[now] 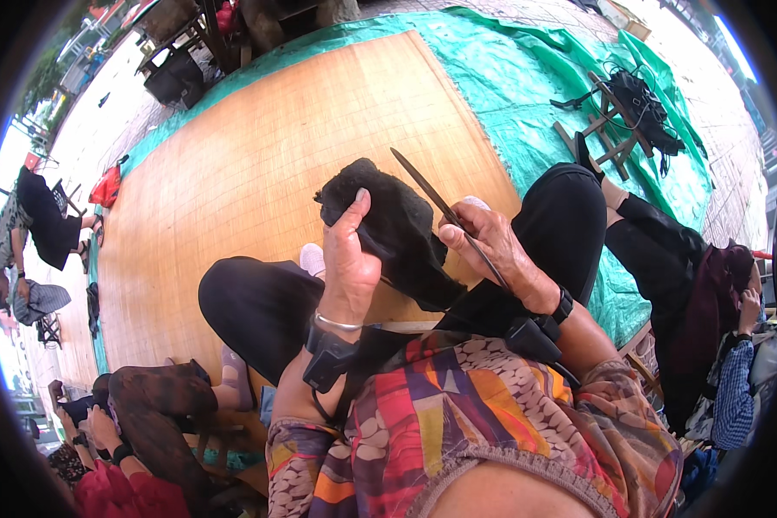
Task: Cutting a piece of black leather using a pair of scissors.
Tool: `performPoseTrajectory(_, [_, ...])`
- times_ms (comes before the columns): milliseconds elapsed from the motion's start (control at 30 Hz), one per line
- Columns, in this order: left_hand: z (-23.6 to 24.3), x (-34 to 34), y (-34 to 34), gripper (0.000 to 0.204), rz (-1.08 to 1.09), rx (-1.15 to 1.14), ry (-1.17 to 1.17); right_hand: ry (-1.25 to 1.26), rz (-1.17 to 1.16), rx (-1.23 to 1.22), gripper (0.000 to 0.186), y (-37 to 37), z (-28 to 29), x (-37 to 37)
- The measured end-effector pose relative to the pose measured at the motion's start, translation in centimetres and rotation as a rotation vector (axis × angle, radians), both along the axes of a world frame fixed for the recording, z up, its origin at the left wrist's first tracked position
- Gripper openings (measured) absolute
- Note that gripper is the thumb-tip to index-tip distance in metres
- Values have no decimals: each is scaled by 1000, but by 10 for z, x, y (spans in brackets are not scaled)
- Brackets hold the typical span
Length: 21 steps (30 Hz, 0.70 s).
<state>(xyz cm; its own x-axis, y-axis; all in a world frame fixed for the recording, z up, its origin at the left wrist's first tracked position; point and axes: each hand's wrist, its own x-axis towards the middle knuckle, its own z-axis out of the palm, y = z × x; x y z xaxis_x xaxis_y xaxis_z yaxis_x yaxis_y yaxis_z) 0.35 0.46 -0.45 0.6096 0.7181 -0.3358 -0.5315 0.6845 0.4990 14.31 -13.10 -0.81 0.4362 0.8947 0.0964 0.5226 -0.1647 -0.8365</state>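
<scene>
While the left hand (351, 262) has its fingers clamped on the black fuzzy piece (397, 216) at mid-view, the right hand's (499, 246) close round a slim dark tool (420, 182), tip toward eleven o'clock. Work seems under way; how much remains is unclear.

Upper garment (457, 397): patchwork print in orange, red, purple, yellow and grey, with pale oval motifs; sleeves of matching print; gathered brownish trim (501, 452) along the neckline edge. Trousers (246, 302): plain black. Footwear: 2 pale shoes (312, 259), 1 of them pinkish. Left hand (352, 250): bare; behind it 1 silver-coloured bangle (338, 324), then 1 dark boxy unit (328, 361). Right hand (496, 246): bare; 1 black wristband (564, 305) and 1 similar dark boxy module (533, 338), with a black cord (565, 373) beside it.
</scene>
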Motion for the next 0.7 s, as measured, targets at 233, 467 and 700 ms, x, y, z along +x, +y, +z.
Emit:
performPoseTrajectory(233, [-4, -1, 2, 18, 17, -35, 20, -536, -31, 59, 44, 0, 14, -14])
performPoseTrajectory(467, [-4, -1, -1, 21, -11, -7, -3, -577, -78, 54, 44, 1, 5, -15])
performPoseTrajectory(700, [-2, -1, -1, 21, 18, -10, -6, 8, 33, 34, 57, 0, 1, -7])
